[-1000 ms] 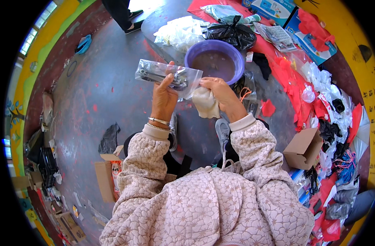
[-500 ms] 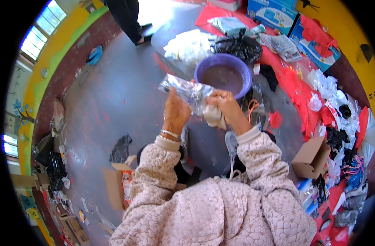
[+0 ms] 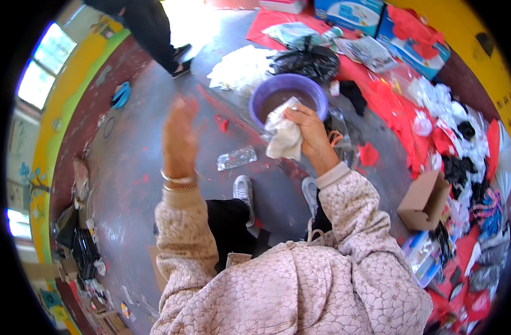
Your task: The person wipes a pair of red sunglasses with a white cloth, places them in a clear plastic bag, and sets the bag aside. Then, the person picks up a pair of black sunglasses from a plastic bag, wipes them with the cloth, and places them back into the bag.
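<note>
My right hand is closed on a crumpled white cloth, in front of the near rim of a purple basin. A shiny, see-through edge shows at the cloth's upper left; I cannot make out whether it is plastic wrap. Dark, murky liquid is in the basin. Off to the left, my left hand is raised and blurred, its fingers seemingly stretched out and nothing visible in it. Between the hands, a clear plastic packet lies on the floor, just beyond my left shoe.
Behind the basin are a white heap and a black plastic bag. Red sheeting with bags and scraps runs down the right, near an open cardboard box. Blue boxes stand at the back. A person in dark trousers stands far left.
My left hand has swung left, away from my right hand. The shiny packet both hands held is gone from them, and a clear packet shows on the floor. The right hand keeps the cloth.
</note>
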The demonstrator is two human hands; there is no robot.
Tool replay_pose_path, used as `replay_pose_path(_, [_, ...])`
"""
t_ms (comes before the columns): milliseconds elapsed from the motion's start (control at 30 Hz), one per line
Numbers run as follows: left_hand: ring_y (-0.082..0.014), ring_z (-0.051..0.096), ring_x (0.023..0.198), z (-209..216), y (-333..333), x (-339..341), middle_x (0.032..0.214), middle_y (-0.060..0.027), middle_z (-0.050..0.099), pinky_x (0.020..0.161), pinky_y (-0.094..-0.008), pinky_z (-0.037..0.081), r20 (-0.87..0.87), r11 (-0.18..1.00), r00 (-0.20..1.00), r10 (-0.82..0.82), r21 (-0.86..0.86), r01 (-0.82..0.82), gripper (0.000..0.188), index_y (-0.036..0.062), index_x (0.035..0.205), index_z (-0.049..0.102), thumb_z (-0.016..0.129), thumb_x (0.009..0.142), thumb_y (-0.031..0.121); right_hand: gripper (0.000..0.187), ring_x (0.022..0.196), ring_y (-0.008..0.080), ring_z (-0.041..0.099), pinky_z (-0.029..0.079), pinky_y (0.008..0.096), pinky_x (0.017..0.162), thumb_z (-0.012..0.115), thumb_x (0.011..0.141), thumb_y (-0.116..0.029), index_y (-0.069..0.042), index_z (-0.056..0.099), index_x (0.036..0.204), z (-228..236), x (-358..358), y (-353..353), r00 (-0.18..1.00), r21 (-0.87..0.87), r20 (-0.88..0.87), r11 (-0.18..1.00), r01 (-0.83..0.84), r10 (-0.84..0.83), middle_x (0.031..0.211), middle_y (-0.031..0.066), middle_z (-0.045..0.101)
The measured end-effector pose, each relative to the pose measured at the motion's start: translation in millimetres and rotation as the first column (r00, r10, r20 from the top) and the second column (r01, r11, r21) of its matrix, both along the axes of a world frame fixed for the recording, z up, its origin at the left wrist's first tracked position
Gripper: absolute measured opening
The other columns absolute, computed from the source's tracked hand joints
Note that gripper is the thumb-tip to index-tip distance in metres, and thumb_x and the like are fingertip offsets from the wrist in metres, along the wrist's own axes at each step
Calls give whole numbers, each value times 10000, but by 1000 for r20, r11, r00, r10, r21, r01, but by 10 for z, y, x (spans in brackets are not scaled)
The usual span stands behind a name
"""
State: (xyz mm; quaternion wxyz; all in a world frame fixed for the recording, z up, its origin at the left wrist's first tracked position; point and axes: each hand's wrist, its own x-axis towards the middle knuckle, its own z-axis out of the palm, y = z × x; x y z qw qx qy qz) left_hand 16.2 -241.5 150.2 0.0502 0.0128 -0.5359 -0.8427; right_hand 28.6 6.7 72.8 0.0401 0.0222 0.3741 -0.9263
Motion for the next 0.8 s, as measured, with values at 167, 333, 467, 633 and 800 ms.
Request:
replay_pose_path(167, [-264,526,1069,-1146,455,284,1157,-150,542,907,-424,411,395,693,654,-646,663,283,511,6,1204,462,470,888,408,94,720,170,627,520,302,669,626,783,-31,5,629,870,41,179,-187,992,-149,25,981,-120,125,828,86,636])
replay_pose_path(333, [-263,497,1126,-1020,675,245,1178,-153,529,945,-414,416,184,656,785,-592,676,336,520,-29,1253,408,439,909,360,116,742,165,627,517,298,683,611,805,-41,12,635,905,-63,480,-269,947,-95,132,955,-281,292,877,91,644])
replay_pose_path(467, [-240,490,1137,-1074,614,184,1233,-132,496,956,-380,424,98,583,841,-533,763,280,452,-15,1282,382,493,900,199,124,751,154,619,508,286,681,586,828,-56,17,631,917,-184,574,-299,887,-91,240,919,-385,395,882,96,639])
replay_pose_path(633, [-218,490,1133,-978,460,135,1257,-95,486,936,-346,443,113,757,929,-353,618,213,400,-12,1250,414,520,877,87,107,635,146,605,496,277,579,584,813,-68,11,633,867,-202,528,-108,859,440,382,751,-493,340,763,73,627])
replay_pose_path(800, [-211,534,1066,-841,402,201,1230,-104,504,892,-331,468,68,861,924,-377,395,322,377,-2,1229,425,523,876,87,73,647,164,601,481,285,578,603,800,-98,-38,607,842,132,261,243,993,174,119,985,-10,-11,725,41,605])
